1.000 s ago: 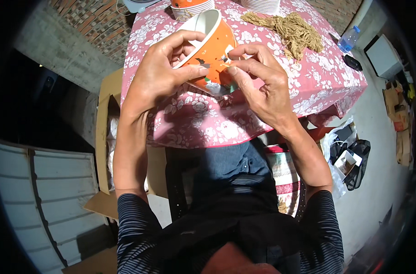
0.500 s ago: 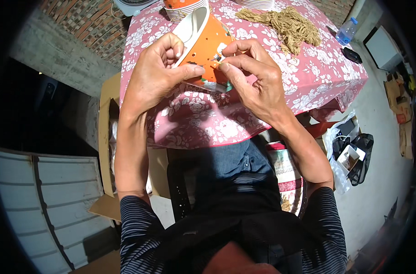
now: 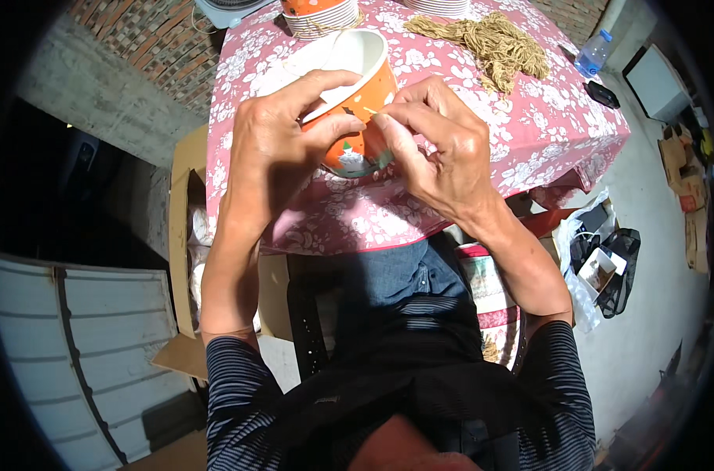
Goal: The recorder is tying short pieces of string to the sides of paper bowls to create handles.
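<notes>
An orange paper bucket [image 3: 382, 85] with a white inside and small printed figures is tilted over the near edge of the table, its mouth toward the far left. My left hand [image 3: 282, 129] is closed on its rim and side, fingers at the mouth and thumb on the orange outer wall. Against the bucket's right side, my right hand [image 3: 443, 145] pinches a thin yellowish strand [image 3: 373, 111], of which only a short tip shows between thumb and forefinger. The rest of that strand is hidden by my fingers.
A pink flowered tablecloth [image 3: 388, 212] covers the table. Stacked paper buckets [image 3: 326, 20] stand at the far side, beside a heap of tan cords [image 3: 498, 47]. A water bottle [image 3: 594, 53] and a black object [image 3: 602, 95] sit at the right. An open carton [image 3: 180, 235] stands left.
The bucket has turned and come slightly nearer, so its mouth shows more and a different part of the print faces me. My left hand has shifted along the rim; the right still pinches.
</notes>
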Demonstrator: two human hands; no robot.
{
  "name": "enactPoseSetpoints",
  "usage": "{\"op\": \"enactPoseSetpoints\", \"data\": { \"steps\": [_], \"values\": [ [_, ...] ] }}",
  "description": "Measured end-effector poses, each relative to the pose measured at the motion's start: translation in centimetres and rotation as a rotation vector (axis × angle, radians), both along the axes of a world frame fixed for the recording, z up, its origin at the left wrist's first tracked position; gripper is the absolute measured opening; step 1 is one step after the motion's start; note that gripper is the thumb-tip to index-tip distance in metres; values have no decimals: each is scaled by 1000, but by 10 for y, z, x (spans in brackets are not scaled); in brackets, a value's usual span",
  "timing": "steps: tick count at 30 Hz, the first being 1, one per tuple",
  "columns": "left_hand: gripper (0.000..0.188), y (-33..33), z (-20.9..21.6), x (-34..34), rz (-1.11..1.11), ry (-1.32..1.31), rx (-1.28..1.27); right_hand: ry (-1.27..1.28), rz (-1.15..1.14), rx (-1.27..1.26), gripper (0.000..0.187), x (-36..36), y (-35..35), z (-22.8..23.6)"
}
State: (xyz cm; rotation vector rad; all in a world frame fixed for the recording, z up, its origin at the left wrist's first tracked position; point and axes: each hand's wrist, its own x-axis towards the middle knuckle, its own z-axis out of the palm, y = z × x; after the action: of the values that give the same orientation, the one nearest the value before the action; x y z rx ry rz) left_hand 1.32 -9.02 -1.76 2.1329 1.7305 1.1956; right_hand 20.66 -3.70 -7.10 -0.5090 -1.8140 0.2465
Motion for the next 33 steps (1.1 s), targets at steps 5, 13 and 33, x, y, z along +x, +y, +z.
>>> {"op": "enactPoseSetpoints", "data": {
  "steps": [5, 13, 33],
  "values": [
    [47, -2, -3, 7, -35, 39, 12, -37, -44, -5, 7, 2, -3, -1],
    [54, -3, -3, 9, -31, 109, -3, -111, -92, -46, 8, 4, -6, -2],
    [48, 0, -10, 2, -244, 40, -42, -167, -86, -75, 12, 4, -3, -4]
  ]
}}
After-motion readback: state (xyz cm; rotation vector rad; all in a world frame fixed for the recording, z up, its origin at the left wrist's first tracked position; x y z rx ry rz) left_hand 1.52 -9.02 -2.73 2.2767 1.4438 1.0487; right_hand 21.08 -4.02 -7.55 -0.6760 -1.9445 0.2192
